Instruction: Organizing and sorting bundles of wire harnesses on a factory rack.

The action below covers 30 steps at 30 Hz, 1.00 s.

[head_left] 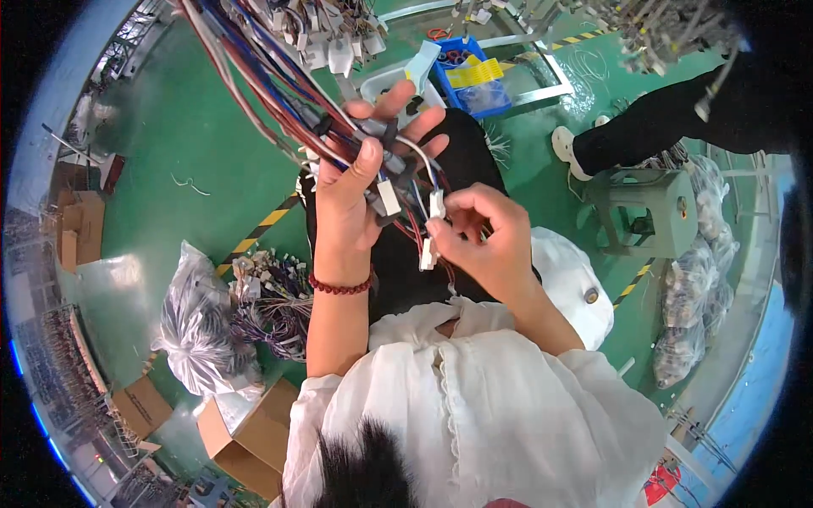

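Observation:
A thick wire harness (292, 106) with red, blue, white and grey wires runs down from the upper left into my left hand (351, 173). That hand is palm up under the bundle, thumb across it and fingers partly spread behind. Dark plugs and a white label-like piece (389, 197) sit in the bundle by my palm. My right hand (487, 233) pinches a small white connector (437, 206) between thumb and fingers, beside the left hand. Just below the thumb hangs another white connector (428, 254), with red wires next to it.
Hanging harness ends (330, 34) crowd the top. Ahead stand a blue bin (484, 97) and a white tray (385, 83). A plastic bag (199, 330), wire bundles (275, 313) and a cardboard box (250, 440) lie left. At right are a green stool (648, 199) and another person's leg (652, 123).

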Tool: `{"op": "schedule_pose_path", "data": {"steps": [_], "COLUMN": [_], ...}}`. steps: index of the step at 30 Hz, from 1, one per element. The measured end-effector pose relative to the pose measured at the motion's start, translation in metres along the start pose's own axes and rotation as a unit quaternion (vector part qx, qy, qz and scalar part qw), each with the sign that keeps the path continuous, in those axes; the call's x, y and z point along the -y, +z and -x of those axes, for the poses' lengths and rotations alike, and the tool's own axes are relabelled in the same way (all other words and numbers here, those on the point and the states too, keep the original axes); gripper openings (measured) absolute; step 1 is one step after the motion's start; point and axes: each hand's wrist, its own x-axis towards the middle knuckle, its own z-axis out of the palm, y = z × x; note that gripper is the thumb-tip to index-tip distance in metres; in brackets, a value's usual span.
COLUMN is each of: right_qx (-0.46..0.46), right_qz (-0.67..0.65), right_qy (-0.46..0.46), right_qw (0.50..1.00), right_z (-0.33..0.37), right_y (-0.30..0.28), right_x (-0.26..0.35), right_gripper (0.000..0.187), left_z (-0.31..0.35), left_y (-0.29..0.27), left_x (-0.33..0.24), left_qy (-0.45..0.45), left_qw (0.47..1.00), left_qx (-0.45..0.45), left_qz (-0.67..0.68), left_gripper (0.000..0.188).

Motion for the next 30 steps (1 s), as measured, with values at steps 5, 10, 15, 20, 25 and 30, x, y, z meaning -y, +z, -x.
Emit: {"op": "schedule_pose_path", "data": {"steps": [5,10,15,20,25,30], "right_qx": [0.039,0.072,0.002,-0.041,0.028,0.03], "right_qz": [-0.175,0.005,0.01,0.017,-0.316,-0.319], "right_qy": [0.135,0.043,-0.044,-0.086,0.132,0.105], "right_qw": [0.975,0.996,0.999,0.995,0.939,0.941], "right_z": [0.011,0.024,0.025,0.028,0.026,0.022], "right_y": [-0.013,-0.002,0.008,0.011,-0.009,-0.017], "right_x": [-0.006,0.002,-0.002,0.0,-0.001,-0.009], "right_gripper": [0.015,0.036,0.033,0.029,0.025,0.025], "left_z": [0.001,0.001,0.0,0.0,0.001,0.002], "left_y": [0.002,0.005,0.003,0.005,0.0,0.002], "left_x": [-0.001,0.005,0.005,0.005,0.001,0.0], "left_qy": [0.013,0.024,0.038,0.048,0.037,0.028], "left_qw": [1.0,1.0,0.999,0.998,0.999,0.999], "left_qx": [-0.02,-0.012,-0.02,-0.042,-0.009,-0.009], "left_qz": [-0.018,0.001,0.022,0.019,0.025,0.042], "left_gripper": [0.026,0.027,0.027,0.027,0.027,0.027]}}
